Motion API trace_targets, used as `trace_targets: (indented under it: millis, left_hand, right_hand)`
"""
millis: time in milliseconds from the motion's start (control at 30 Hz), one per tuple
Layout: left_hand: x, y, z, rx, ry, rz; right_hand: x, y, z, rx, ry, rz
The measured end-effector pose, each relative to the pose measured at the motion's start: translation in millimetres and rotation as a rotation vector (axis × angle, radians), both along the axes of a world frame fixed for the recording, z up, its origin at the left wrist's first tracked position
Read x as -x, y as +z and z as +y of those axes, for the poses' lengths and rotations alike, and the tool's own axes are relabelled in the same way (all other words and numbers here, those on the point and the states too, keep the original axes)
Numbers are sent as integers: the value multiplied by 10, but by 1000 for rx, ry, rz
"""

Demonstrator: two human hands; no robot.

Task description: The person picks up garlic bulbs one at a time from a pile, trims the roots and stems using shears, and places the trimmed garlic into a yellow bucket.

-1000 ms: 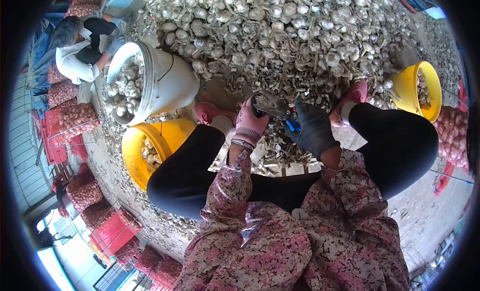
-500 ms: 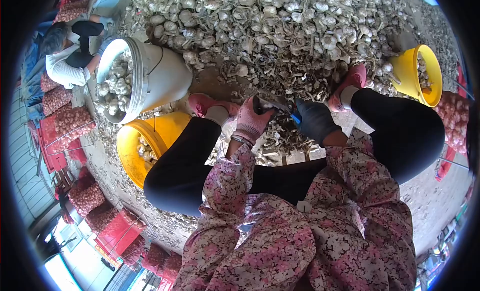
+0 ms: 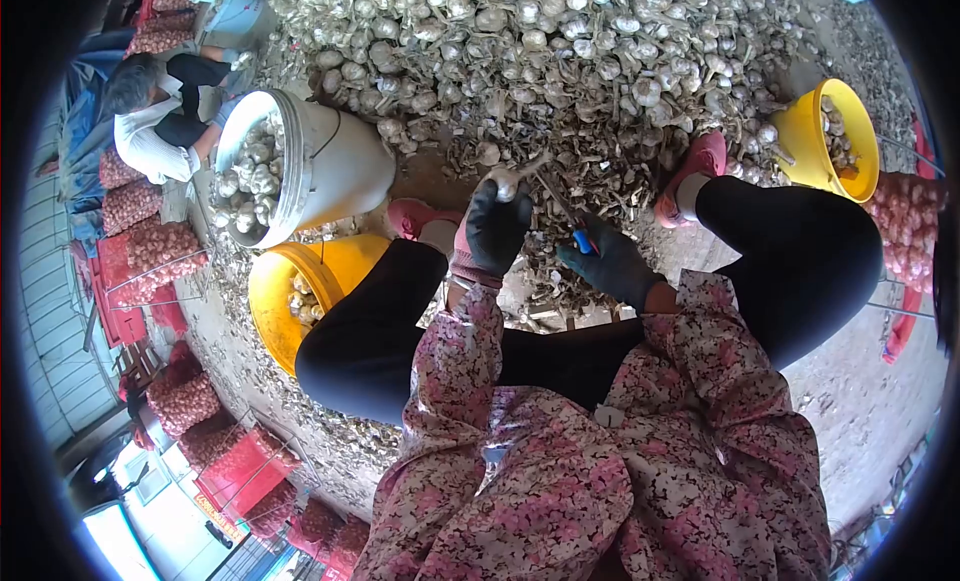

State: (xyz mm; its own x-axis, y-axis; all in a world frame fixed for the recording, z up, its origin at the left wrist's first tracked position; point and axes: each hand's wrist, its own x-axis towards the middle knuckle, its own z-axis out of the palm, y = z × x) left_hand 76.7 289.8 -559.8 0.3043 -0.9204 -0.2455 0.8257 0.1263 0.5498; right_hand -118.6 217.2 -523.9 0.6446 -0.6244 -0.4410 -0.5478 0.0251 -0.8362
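Note:
My left hand, in a pink glove with a dark palm, is closed around a garlic bulb. The bulb sits at the fingertips, its dry stalk pointing up and to the right. Beside it my right hand, in a dark glove, grips a blue-handled tool. A thin metal part of the tool reaches toward the stalk; its exact kind does not show. Below both hands lie dry garlic stalks and skins, and beyond them a large heap of garlic.
A white bucket of garlic and a yellow bucket stand at my left. Another yellow bucket is at my right. Another person sits at the far left, near red mesh sacks full of garlic.
My left hand has turned so its dark palm side shows, with the garlic bulb now visible at its fingertips. My right hand has moved slightly down and left with the tool.

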Motion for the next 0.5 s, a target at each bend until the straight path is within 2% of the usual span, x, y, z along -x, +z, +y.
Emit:
trace_targets:
  millis: [67,133,200,267,300,367,400,433,467,500]
  left_hand:
    - [91,82,46,-76,-26,-170]
    - [226,514,42,-252,18,122]
    - [133,150,118,-193,-11,20]
    - [37,-11,129,59,-56,219]
    - [16,128,97,56,-51,217]
    - [-98,411,61,10,233,273]
    - [-319,456,76,90,273,295]
    - [-490,647,79,176,312,82]
    - [-768,705,150,126,469,34]
    - [-1003,899,127,218,591,173]
  right_hand:
    - [-16,16,-26,38,4,-32]
    - [-28,38,-107,-102,69,-52]
    - [-15,-81,-49,-177,7,-52]
    - [-29,-121,-48,-254,-46,-52]
    - [-45,-110,-81,-368,-146,-16]
    - [-64,-268,-112,-544,-298,-46]
    - [-90,-270,-118,-553,-294,-46]
    - [-119,-249,-125,-650,-368,-91]
    - [-144,-248,-134,-746,-440,-134]
    - [-159,-362,-126,-748,-445,-84]
